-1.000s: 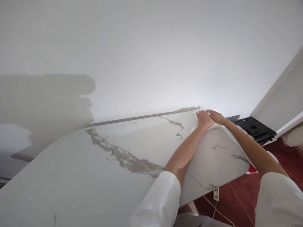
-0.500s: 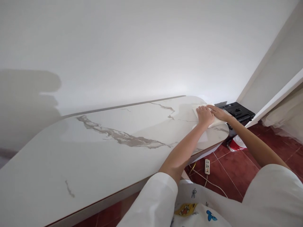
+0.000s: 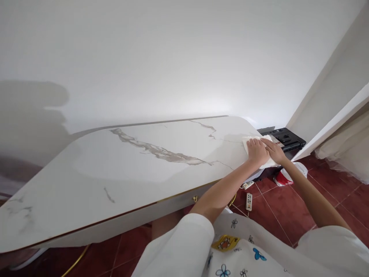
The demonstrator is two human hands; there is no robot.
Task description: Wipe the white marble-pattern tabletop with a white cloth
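Observation:
A white marble-look table top (image 3: 138, 169) with grey veins runs along a white wall. At its right end lies a white cloth (image 3: 250, 141). My left hand (image 3: 256, 151) presses flat on the cloth, fingers together and stretched out. My right hand (image 3: 274, 150) lies beside it on the same cloth, fingers also flat. Both arms wear white sleeves.
A black device (image 3: 284, 137) sits on the floor beyond the table's right end. A red and white bag (image 3: 285, 179) and a white power strip (image 3: 248, 201) with its cable lie on the dark red tiled floor (image 3: 288, 207). A white door (image 3: 331, 127) stands at the right.
Both hands have slid the cloth toward the near right edge of the table. The view has dropped, showing more of the table's front edge and the floor.

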